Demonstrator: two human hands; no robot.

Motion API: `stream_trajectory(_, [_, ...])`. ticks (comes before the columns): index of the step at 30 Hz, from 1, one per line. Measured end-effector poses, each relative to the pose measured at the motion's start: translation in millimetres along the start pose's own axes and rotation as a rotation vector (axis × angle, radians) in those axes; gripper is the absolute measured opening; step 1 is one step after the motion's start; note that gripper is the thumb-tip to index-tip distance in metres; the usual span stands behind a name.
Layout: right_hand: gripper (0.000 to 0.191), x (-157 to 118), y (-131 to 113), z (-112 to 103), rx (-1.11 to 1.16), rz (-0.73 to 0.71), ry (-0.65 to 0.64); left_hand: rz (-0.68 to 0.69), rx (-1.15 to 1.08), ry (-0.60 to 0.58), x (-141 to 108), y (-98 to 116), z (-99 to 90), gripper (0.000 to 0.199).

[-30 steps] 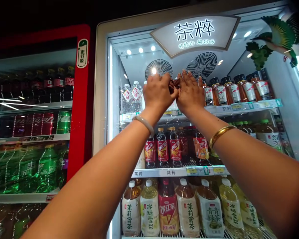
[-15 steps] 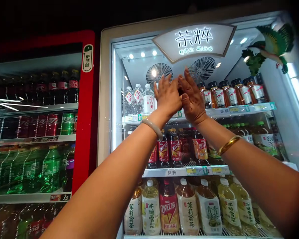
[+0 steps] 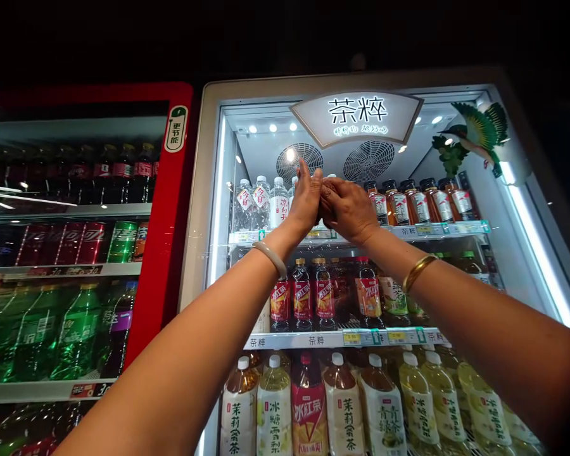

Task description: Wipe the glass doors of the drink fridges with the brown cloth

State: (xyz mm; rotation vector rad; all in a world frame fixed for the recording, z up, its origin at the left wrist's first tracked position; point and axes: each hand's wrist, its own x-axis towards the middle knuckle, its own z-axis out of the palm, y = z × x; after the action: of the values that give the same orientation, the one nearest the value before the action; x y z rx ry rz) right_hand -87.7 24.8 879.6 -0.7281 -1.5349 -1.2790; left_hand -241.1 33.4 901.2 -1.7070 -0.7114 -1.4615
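My left hand (image 3: 306,197) is raised in front of the lit drinks cooler, wearing a pale bangle (image 3: 272,258) at the wrist. At least one of its fingers points straight up, while others are partly hidden. My right hand (image 3: 354,204), with a gold bangle (image 3: 417,272) on its wrist, presses against it from the right. The right fingers are curled in between the two hands, so whatever they may hold is hidden. Behind the hands lie the top shelf (image 3: 408,233), clear water bottles (image 3: 279,201) on the left and amber bottles (image 3: 393,201) on the right.
Red-labelled tea bottles (image 3: 323,292) line the middle shelf, and large bottles (image 3: 344,402) fill the lower one. A fan-shaped lit sign (image 3: 358,117) and a bird ornament (image 3: 479,130) are at the cooler's top. To the left stands a red-framed cooler (image 3: 156,253) with soda bottles and cans.
Both hands have shifted left in view. The right fingers, stretched upward before, are now curled in against the left hand. The view has tilted up, showing more darkness above the coolers.
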Motion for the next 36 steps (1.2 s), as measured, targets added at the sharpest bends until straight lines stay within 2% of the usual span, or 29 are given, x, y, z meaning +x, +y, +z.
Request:
stream_trajectory(2, [0.044,3.2,15.7,-10.3,-0.041,0.026,0.015,-0.046,0.003,0.014,-2.6,3.1,-0.5,0.062])
stream_trajectory(4, [0.04,1.4,27.9,-17.5,-0.104,0.123,0.063,-0.02,0.058,-0.004,-8.2,7.3,2.5,0.064])
stream_trajectory(7, [0.039,-10.2,26.3,-16.3,-0.18,0.234,0.119,0.031,0.16,-0.067,-16.2,13.6,10.3,0.065])
stream_trajectory(11, [0.036,-15.6,6.3,-3.4,-0.15,0.189,0.109,0.034,0.185,-0.07,-18.4,16.2,16.7,0.061])
stream_trajectory(13, [0.036,-5.3,8.8,-1.2,-0.15,0.161,0.076,0.032,0.171,-0.065,-17.6,15.1,17.8,0.061])
stream_trajectory(15, [0.037,7.4,21.7,-3.3,-0.17,0.183,0.06,0.029,0.16,-0.067,-17.1,13.7,18.6,0.061])
stream_trajectory(17, [0.038,12.2,35.9,-7.1,-0.192,0.276,0.089,0.031,0.159,-0.067,-17.0,12.7,19.4,0.062])
stream_trajectory(19, [0.038,3.3,40.4,-9.3,-0.207,0.384,0.129,0.03,0.163,-0.067,-17.3,12.7,20.1,0.062])
stream_trajectory(21, [0.038,-14.8,31.2,-8.6,-0.223,0.424,0.128,0.023,0.153,-0.066,-17.6,13.5,20.4,0.062])
stream_trajectory(24, [0.038,-32.7,7.8,-4.6,-0.238,0.373,0.073,0.014,0.108,-0.056,-18.0,14.9,19.8,0.062])
stream_trajectory(26, [0.04,-26.2,1.6,-3.7,-0.229,0.312,0.027,0.013,0.086,-0.053,-18.2,15.3,19.3,0.062])
stream_trajectory(28, [0.042,-9.0,7.3,-5.8,-0.22,0.27,-0.001,0.012,0.083,-0.052,-18.4,15.4,19.1,0.062])
stream_trajectory(31, [0.044,10.2,20.8,-9.8,-0.227,0.337,0.037,0.012,0.1,-0.051,-18.3,15.3,19.3,0.062])
stream_trajectory(34, [0.039,0.5,13.2,-7.5,-0.235,0.462,0.088,0.005,0.117,-0.063,-18.3,15.5,19.3,0.062])
stream_trajectory(36, [0.037,-12.8,-2.0,-2.5,-0.246,0.449,0.076,0.007,0.132,-0.071,-18.4,15.3,18.8,0.063])
